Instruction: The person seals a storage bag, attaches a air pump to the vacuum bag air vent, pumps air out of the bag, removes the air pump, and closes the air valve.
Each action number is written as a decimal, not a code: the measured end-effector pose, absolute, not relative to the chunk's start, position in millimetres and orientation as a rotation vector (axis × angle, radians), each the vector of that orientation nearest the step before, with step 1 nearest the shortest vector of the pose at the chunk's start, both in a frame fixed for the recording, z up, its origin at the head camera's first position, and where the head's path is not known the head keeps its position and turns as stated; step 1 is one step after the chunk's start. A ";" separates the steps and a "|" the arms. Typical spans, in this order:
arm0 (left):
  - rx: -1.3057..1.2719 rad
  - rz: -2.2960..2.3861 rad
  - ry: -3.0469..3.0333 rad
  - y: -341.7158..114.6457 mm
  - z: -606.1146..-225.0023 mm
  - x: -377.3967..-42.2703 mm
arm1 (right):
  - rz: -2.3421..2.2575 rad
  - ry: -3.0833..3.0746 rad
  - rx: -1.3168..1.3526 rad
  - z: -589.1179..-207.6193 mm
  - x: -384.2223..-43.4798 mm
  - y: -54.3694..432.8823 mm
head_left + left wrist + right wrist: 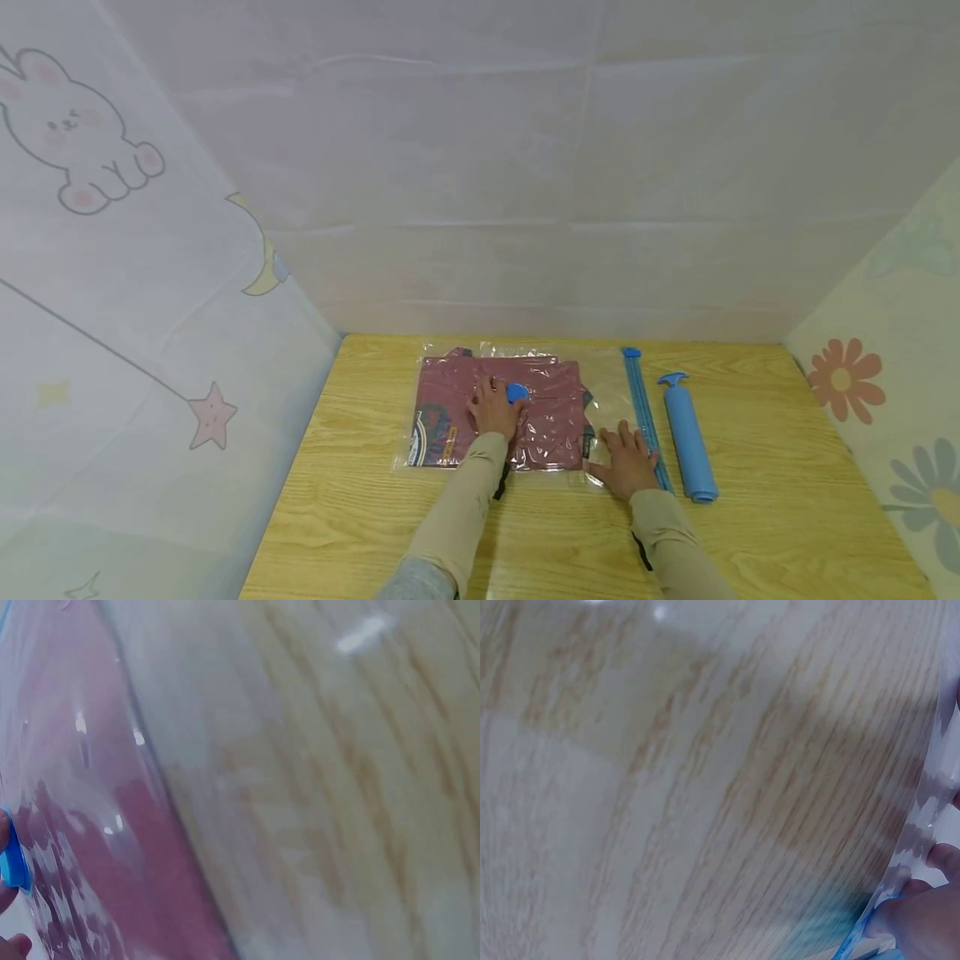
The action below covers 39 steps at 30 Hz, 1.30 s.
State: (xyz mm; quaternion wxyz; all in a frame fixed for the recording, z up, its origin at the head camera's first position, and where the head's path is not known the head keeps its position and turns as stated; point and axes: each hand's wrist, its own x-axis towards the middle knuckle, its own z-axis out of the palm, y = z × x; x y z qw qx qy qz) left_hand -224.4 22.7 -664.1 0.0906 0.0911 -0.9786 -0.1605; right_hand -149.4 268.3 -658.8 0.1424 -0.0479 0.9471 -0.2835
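A clear vacuum storage bag (611, 379) lies flat on the table with a folded dark red garment (551, 425) inside. My left hand (495, 410) rests on the bag over the garment, fingers spread. Its thumb and index finger lie beside the round blue valve (517, 393); the left wrist view also shows fingertips at the blue valve (13, 859). Farther right, my right hand (628, 462) presses on the bag's transparent end with spread fingers, close to the blue zip seal (641, 400). In the right wrist view, fingertips (945, 859) touch the clear plastic.
A blue hand pump (690, 442) lies on the wooden table (757, 467), right of the bag. A blue slider (632, 353) sits at the far end of the seal. Printed fabric walls (525, 275) enclose the back and both sides.
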 end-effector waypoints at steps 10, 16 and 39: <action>0.027 -0.413 -2.982 9.7 -670.5 -231.2 | -0.827 2.720 -0.127 -654.5 -148.1 267.6; -0.163 -0.254 -2.994 3.5 -661.1 -233.2 | -0.831 2.717 -0.128 -653.0 -147.3 267.6; -0.300 -0.033 -2.949 -4.7 -661.6 -233.0 | -0.822 2.742 -0.130 -656.5 -146.5 267.2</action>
